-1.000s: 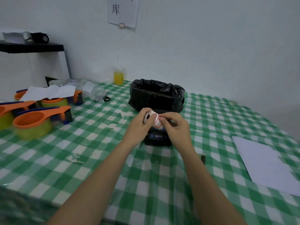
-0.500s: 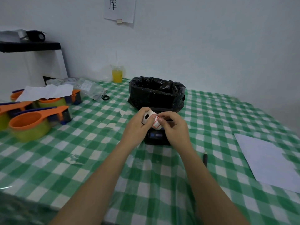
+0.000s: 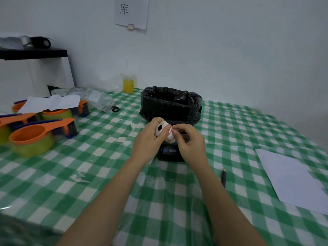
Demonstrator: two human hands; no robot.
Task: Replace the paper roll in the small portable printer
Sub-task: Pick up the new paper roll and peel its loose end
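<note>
A small white paper roll with a dark core hole sits in my left hand, held above the table. My right hand pinches the roll's loose end, a white label with a red border, between thumb and forefinger. Under both hands lies the small black portable printer with a blue panel on its front; my hands hide most of it, so its lid state is unclear.
A bin lined with a black bag stands just behind the printer. Orange-and-green tape dispensers crowd the left side. A white sheet lies at the right, a dark pen beside my right forearm. A cup of yellow drink stands by the wall.
My hands and the roll stay over the printer in nearly the same place; the view shifts slightly. The right fingers keep working at the label end.
</note>
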